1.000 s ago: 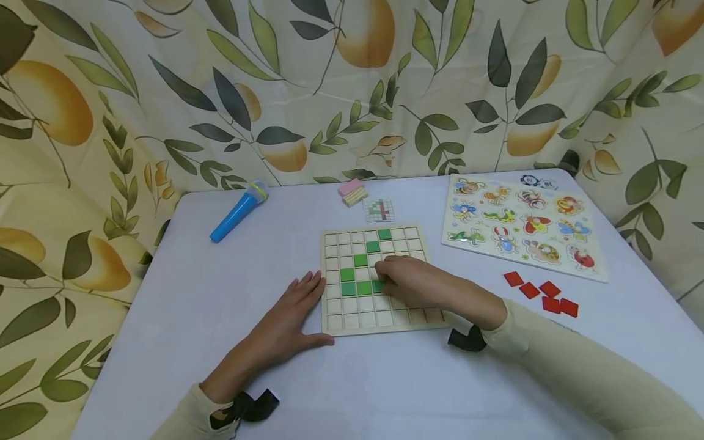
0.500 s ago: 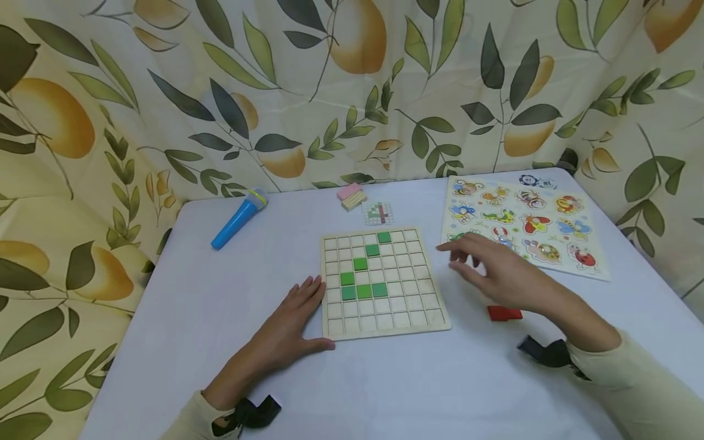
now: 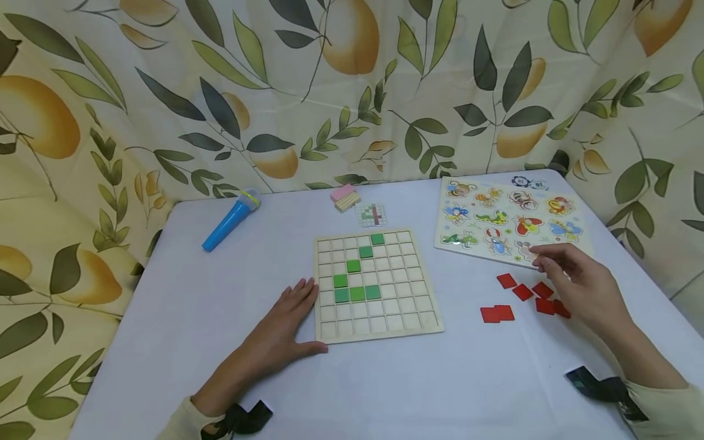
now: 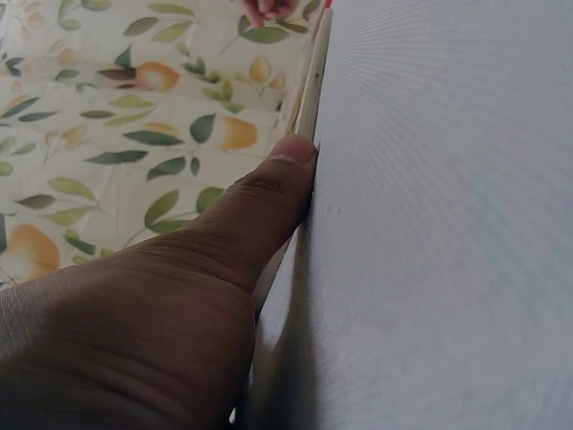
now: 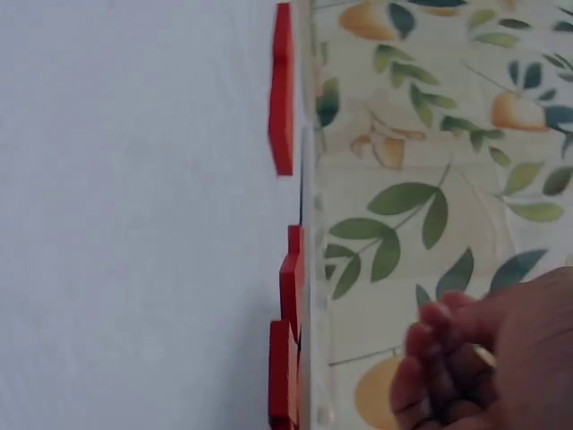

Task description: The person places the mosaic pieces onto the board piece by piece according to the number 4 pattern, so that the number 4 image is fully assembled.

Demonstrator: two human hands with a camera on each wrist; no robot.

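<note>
My left hand (image 3: 283, 324) lies with its fingers along the left edge of a wooden grid board (image 3: 393, 333) and its thumb at the near left corner. In the left wrist view the thumb (image 4: 269, 193) touches the board's side. Several green tiles (image 3: 357, 294) sit in the grid's cells, some in a diagonal and some in a row. My right hand (image 3: 588, 293) hovers above several loose red tiles (image 3: 522, 292) right of the board. Its fingers are loosely bent, and I see nothing between them in the right wrist view (image 5: 466, 358).
Behind the board lie a small pattern card (image 3: 371, 215) and pink and cream blocks (image 3: 345, 198). A blue toy microphone (image 3: 228, 223) lies at the far left. An insect puzzle board (image 3: 462, 250) is at the back right. Patterned cloth (image 3: 352, 110) hangs behind the table.
My right hand has left the grid board and moved right to above the red tiles. A green tile it covered at the row's right end now shows. The left hand stays at the board's edge.
</note>
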